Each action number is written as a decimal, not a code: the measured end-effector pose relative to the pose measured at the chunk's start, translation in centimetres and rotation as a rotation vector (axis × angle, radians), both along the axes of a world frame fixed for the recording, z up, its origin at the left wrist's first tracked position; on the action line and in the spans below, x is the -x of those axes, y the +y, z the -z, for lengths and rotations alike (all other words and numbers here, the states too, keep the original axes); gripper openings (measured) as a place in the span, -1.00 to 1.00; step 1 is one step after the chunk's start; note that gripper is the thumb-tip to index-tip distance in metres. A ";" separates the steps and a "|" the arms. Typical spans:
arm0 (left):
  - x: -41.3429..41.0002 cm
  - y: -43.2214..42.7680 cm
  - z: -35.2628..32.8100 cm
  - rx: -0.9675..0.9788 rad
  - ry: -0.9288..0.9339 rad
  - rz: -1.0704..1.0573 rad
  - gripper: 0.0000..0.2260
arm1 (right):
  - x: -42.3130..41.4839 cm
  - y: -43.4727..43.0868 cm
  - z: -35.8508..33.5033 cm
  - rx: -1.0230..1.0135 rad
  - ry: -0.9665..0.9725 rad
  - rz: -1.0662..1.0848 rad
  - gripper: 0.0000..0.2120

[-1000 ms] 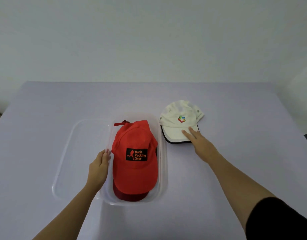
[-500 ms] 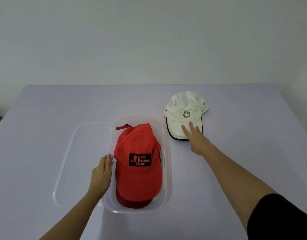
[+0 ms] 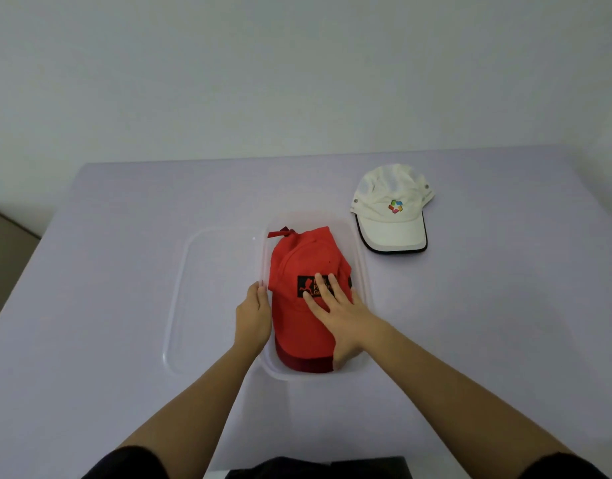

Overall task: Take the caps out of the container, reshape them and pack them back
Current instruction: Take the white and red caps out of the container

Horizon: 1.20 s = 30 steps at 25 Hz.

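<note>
A clear plastic container (image 3: 365, 271) stands near the middle of the pale lilac worktop (image 3: 107, 305), its long sides running from near to far. Just beside it on the left a clear flat lid (image 3: 211, 292) lies on the worktop, and the container's left wall meets or overlaps the lid's right edge. Inside the container lies a red cap (image 3: 308, 257), crown toward the far end and brim toward the near end, with a black patch (image 3: 306, 288) carrying red lettering on its front and a small strap (image 3: 280, 232) poking out at the far left. Under its brim the edge of a darker red cap (image 3: 304, 365) shows at the near end of the container. The left hand (image 3: 252, 316) rests against the outside of the container's left wall, fingers straight and pointing away from the person, fingertips at the rim, holding nothing. The right hand (image 3: 346, 316) lies palm down on the red cap with its fingers (image 3: 333, 285) spread and straight across the patch. Its thumb reaches down to the near right edge of the brim, and it cannot be told whether the thumb hooks beneath it. A white cap (image 3: 390, 226) with a dark-edged brim and a small multicoloured logo (image 3: 395, 206) sits on the worktop to the far right of the container, apart from it and from both hands, brim facing the near side. Dark sleeves (image 3: 125, 464) show at the bottom edge, and a plain light wall (image 3: 297, 81) stands behind the worktop.
</note>
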State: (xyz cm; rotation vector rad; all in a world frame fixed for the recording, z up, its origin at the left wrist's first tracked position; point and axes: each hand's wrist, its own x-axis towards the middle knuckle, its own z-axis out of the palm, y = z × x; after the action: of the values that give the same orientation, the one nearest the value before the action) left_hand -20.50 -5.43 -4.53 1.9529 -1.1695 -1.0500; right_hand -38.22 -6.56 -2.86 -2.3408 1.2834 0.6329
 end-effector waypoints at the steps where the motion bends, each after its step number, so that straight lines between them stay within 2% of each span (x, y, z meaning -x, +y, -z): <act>1: 0.0 -0.1 0.0 0.004 -0.004 0.005 -0.65 | -0.2 0.1 -0.3 -0.012 -0.003 0.019 0.16; 3: 0.1 -0.2 -0.2 -0.014 -0.008 0.016 -0.66 | -0.6 0.3 -1.2 -0.050 -0.042 0.070 0.02; 5: -0.3 -0.4 -0.3 -0.042 0.003 0.037 -0.66 | -1.1 0.7 -2.2 0.009 -0.104 0.098 -0.16; 7: -0.7 -0.4 -0.6 0.009 -0.040 0.053 -0.64 | -1.1 1.2 -2.5 0.163 -0.202 0.147 -0.28; 9: -0.9 -0.5 -1.3 0.159 -0.117 -0.022 -0.62 | -0.9 1.9 -2.4 0.358 -0.379 0.222 -0.29; 11: -0.5 -0.7 -3.0 0.256 -0.092 -0.153 -0.62 | -0.4 2.3 -1.7 0.587 -0.549 0.266 -0.27; 12: 0.0 -1.0 -3.8 0.236 -0.059 -0.201 -0.63 | -0.1 2.6 -1.7 0.684 -0.615 0.282 -0.29; 14: 1.5 -2.1 -5.9 0.087 0.135 -0.241 -0.65 | 0.7 2.8 -2.6 0.841 -0.702 0.282 -0.37; 16: 3.4 -2.8 -8.8 0.006 0.531 -0.206 -0.66 | 1.9 2.7 -3.7 0.963 -0.758 0.283 -0.42; 17: 4.9 -3.1 -10.2 0.039 0.667 -0.184 -0.68 | 3.0 2.6 -4.2 1.005 -0.772 0.296 -0.44; 18: 6.7 -3.6 -11.5 0.105 0.723 -0.156 -0.69 | 4.4 2.6 -4.6 1.052 -0.780 0.303 -0.48; 20: 8.7 -4.3 -13.0 0.257 0.707 -0.129 -0.71 | 6.0 2.4 -5.4 1.101 -0.812 0.285 -0.60; 22: 12.7 -4.9 -13.1 0.347 0.646 -0.107 -0.71 | 9.8 2.5 -6.0 1.036 -0.834 0.327 -0.64; 23: 15.3 -5.3 -12.8 0.363 0.624 -0.105 -0.69 | 12.3 2.8 -6.2 0.932 -0.864 0.380 -0.54; 25: 20.0 -5.7 -11.5 0.337 0.609 -0.075 -0.67 | 17.3 3.9 -5.9 0.582 -0.993 0.567 -0.25; 27: 24.2 -5.9 -9.6 0.286 0.601 -0.009 -0.65 | 21.9 5.2 -4.7 0.335 -1.181 0.782 -0.13; 28: 26.2 -6.0 -8.3 0.250 0.602 0.023 -0.64 | 24.1 5.7 -3.8 0.276 -1.262 0.857 -0.10; 30: 29.7 -5.9 -5.4 0.154 0.583 0.069 -0.61 | 28.0 6.6 -1.8 0.230 -1.298 0.960 -0.10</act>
State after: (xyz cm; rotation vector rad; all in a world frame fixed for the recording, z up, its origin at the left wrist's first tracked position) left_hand -50.15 -11.33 0.91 1.3580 -0.9531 -1.3965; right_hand -66.22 0.03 -1.10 -1.3285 1.4631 -1.1609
